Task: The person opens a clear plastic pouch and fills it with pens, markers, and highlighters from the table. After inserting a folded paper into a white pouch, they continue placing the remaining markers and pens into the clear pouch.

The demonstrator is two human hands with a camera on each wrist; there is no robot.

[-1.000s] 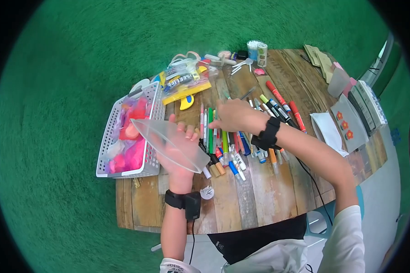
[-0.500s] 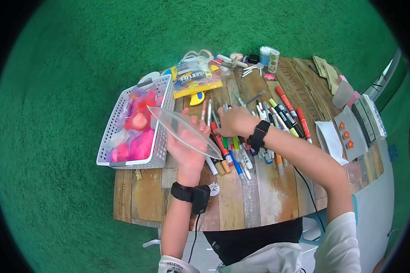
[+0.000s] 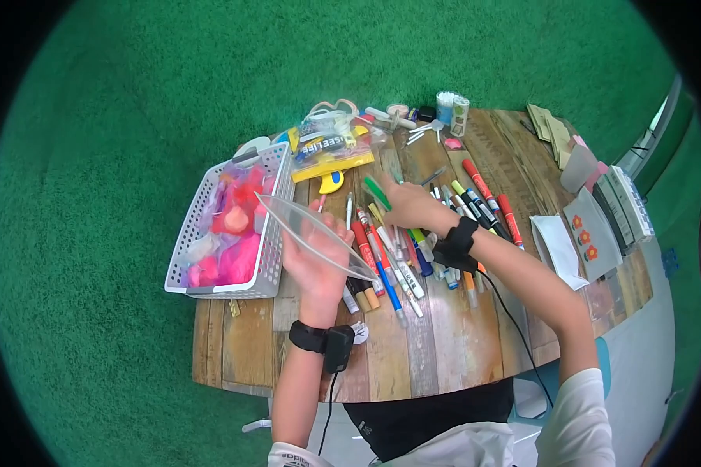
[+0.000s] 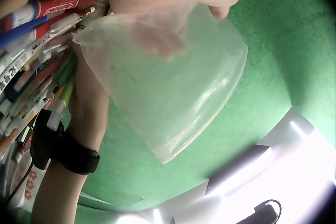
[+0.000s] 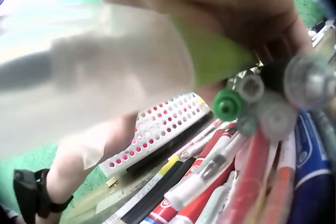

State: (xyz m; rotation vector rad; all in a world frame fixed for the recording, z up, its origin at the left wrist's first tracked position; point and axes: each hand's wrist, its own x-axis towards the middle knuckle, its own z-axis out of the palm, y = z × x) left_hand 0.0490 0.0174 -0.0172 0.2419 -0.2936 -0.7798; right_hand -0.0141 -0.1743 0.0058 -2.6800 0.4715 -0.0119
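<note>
A clear frosted plastic bag [image 4: 173, 98] is held by my left hand [image 3: 319, 268], palm turned up and fingers bent. Its mouth gapes toward the pens, and the fingers show blurred through the film. My right hand [image 3: 419, 208] grips a bunch of several pens just above the pile; a green pen [image 3: 378, 191] sticks out past its fingers. In the right wrist view the bunch includes a lime-green marker [image 5: 215, 56] and a green-tipped pen [image 5: 228, 104]. Below both hands spreads a loose pile of markers and pens, with red markers [image 3: 364, 247] near the bag.
A white perforated basket [image 3: 271, 261] of pink and red packets stands at the left. Behind lie a yellow-edged plastic pouch [image 3: 331, 165] and a tub of cotton swabs [image 3: 445, 105]. At the right are a white pouch [image 3: 557, 245] and a flower-printed sleeve [image 3: 596, 233].
My right hand has gathered green pens from the pile and raised them slightly. Other pens have shifted. The left hand keeps the bag beside the pile, its mouth turned slightly.
</note>
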